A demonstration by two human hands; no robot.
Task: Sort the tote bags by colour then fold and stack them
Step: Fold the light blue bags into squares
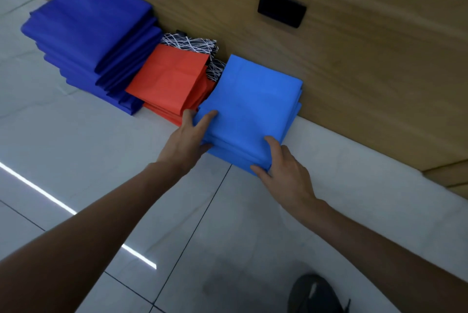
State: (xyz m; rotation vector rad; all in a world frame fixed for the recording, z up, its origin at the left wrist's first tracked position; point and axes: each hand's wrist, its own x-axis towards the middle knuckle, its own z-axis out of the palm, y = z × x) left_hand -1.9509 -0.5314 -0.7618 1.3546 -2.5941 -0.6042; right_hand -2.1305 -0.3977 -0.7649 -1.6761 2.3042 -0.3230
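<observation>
The stack of folded light-blue fabric tote bags [253, 105] lies on the white tiled floor [106, 150]; the left hand [186, 136] grips its 8 o'clock corner, the right hand [285, 169] its 5 o'clock corner, fingers curled.

Folded dark blue stack [88, 29], red stack [169, 82], light blue stack [253, 105] side by side
</observation>
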